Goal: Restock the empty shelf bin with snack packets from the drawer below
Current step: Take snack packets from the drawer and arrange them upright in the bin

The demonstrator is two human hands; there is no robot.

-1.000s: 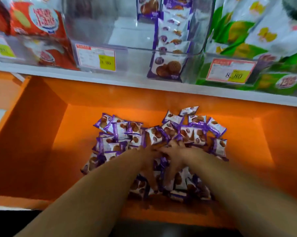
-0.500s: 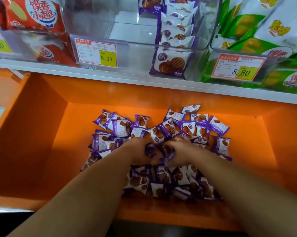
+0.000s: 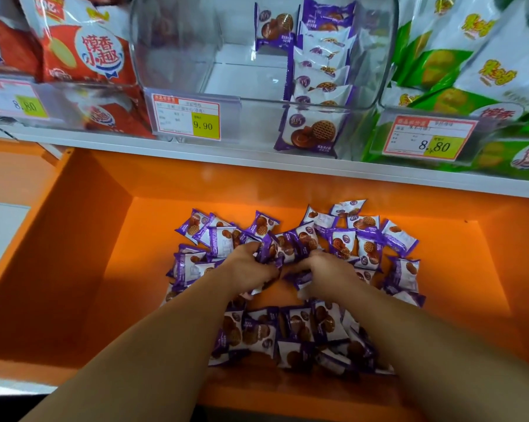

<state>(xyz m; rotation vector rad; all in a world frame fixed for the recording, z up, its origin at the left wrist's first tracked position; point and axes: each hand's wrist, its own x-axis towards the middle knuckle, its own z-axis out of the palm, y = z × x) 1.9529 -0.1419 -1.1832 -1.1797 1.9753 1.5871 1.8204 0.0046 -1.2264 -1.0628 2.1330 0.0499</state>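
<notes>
My left hand point(image 3: 249, 268) and right hand point(image 3: 324, 273) curl round a bunch of packets point(image 3: 283, 249) in the drawer point(image 3: 120, 269), under the half-bare bin point(image 3: 181, 56). They seem light, crinkly, slippery, with brittle biscuits inside; I would cup them from beneath rather than squeeze.

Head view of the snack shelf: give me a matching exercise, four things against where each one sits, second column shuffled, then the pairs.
Things
1. clear bin
2. loose purple packets
3. green bags
4. red bags

Places
a. on the shelf, right of the clear bin
b. in the orange drawer
c. on the shelf, left of the clear bin
d. just behind the 9.90 price tag

Pairs: 1-d, 2-b, 3-a, 4-c
</notes>
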